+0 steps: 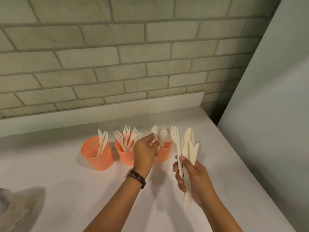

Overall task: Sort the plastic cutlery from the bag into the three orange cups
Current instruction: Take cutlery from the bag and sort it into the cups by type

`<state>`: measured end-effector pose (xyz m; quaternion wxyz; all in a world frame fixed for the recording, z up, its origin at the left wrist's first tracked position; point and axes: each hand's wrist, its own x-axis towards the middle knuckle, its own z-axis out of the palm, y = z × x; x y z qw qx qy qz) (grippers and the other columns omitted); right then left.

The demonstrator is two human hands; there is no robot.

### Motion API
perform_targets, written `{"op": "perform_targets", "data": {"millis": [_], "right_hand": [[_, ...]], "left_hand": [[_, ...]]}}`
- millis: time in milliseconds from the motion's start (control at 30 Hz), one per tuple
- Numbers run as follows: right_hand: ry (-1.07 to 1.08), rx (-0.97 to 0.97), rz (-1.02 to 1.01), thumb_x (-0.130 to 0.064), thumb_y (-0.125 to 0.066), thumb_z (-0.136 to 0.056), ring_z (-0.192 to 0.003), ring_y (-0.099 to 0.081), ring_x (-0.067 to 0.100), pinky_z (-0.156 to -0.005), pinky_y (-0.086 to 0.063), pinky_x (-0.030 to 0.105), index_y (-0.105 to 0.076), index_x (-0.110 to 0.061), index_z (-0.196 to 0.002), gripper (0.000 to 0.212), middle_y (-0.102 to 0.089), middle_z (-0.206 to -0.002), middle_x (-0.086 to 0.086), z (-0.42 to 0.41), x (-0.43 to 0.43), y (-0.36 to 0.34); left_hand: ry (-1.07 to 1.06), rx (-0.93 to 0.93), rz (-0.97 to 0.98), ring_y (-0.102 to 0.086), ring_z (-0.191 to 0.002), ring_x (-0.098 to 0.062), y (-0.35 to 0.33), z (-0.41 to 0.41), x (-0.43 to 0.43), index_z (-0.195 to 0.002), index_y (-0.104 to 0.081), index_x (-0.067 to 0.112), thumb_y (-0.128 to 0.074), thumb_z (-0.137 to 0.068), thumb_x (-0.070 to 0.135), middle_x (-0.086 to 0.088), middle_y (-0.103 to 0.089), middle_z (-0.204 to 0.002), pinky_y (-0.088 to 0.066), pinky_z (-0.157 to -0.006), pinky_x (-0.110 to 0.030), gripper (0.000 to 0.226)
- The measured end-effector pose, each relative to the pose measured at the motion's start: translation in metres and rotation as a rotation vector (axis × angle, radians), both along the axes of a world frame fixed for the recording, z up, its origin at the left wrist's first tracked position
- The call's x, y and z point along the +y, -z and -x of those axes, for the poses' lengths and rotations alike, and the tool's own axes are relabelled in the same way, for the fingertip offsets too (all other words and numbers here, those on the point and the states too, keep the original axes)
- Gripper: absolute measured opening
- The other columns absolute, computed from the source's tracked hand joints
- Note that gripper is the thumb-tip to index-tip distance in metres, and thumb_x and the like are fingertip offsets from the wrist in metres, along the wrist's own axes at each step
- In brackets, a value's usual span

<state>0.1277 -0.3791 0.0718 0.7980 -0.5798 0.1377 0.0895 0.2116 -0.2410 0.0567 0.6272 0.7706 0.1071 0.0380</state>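
Between left hand (144, 151) fingertips: spoon (155, 130) pinched, bowl up, over spoon cup (165, 154), likely joining its kind. Right hand (195, 178) fingers grasp bundle (189, 144), fanned above thumb for picking. Fork cup (124, 156), knife cup (97, 158) beyond left knuckles.

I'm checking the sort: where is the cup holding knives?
In the head view, the knife cup stands leftmost in the row on the white counter, right beside the fork cup.
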Motion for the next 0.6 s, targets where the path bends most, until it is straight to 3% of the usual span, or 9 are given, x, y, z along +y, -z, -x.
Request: {"op": "perform_targets", "data": {"millis": [100,133,200,267,433,600], "right_hand": [[0.012,-0.020,0.027,-0.022,-0.050,-0.095,-0.042,-0.041,0.016,-0.038,-0.033,0.022,-0.059,0.001,-0.098,0.025,-0.062,-0.067,0.012,0.000,0.003,0.000],[0.009,-0.027,0.044,-0.023,-0.050,-0.095,-0.043,-0.041,0.016,-0.038,-0.034,0.022,-0.060,-0.001,-0.100,0.024,-0.063,-0.069,0.013,0.000,0.004,0.000],[-0.006,-0.043,0.078,-0.023,-0.049,-0.096,-0.044,-0.040,0.016,-0.039,-0.034,0.023,-0.061,-0.005,-0.104,0.022,-0.066,-0.071,0.014,0.001,0.008,0.000],[-0.040,-0.048,0.103,-0.022,-0.049,-0.096,-0.044,-0.040,0.015,-0.039,-0.033,0.022,-0.060,-0.007,-0.105,0.021,-0.068,-0.073,0.015,0.001,0.015,0.000],[-0.174,-0.050,0.152,-0.024,-0.048,-0.097,-0.041,-0.041,0.014,-0.039,-0.034,0.022,-0.059,-0.007,-0.102,0.021,-0.068,-0.071,0.013,0.005,0.036,-0.001],[-0.192,-0.067,0.111,-0.027,-0.044,-0.097,-0.038,-0.044,0.017,-0.038,-0.036,0.023,-0.058,-0.005,-0.103,0.027,-0.067,-0.072,0.014,0.000,0.044,-0.003]], "left_hand": [[-0.036,-0.057,-0.007,-0.062,-0.053,-0.014,-0.005,0.017,0.006,-0.132,-0.051,0.013,-0.063,-0.086,0.012,0.004,-0.067,-0.085,-0.059,-0.063,-0.035,0.047],[-0.035,-0.080,-0.006,-0.064,-0.059,-0.013,-0.009,0.024,0.009,-0.130,-0.052,0.018,-0.062,-0.087,0.014,0.004,-0.068,-0.091,-0.059,-0.062,-0.032,0.044],[-0.004,-0.092,0.049,-0.063,-0.066,-0.011,-0.018,0.040,0.012,-0.113,-0.062,0.024,-0.063,-0.087,0.018,0.009,-0.068,-0.095,-0.053,-0.051,-0.021,0.027],[0.049,-0.053,0.104,-0.056,-0.056,-0.002,-0.025,0.053,0.014,-0.090,-0.069,0.027,-0.065,-0.085,0.021,0.009,-0.069,-0.083,-0.047,-0.045,-0.017,0.009],[0.112,0.006,0.125,-0.057,-0.053,0.003,-0.028,0.062,0.026,-0.070,-0.069,0.019,-0.072,-0.079,0.017,0.011,-0.065,-0.058,-0.045,-0.045,-0.016,0.009],[-0.017,-0.041,0.201,-0.049,-0.046,-0.001,-0.038,0.056,0.051,-0.074,-0.072,0.007,-0.072,-0.078,0.012,0.010,-0.059,-0.048,-0.045,-0.044,-0.016,0.006]]}}
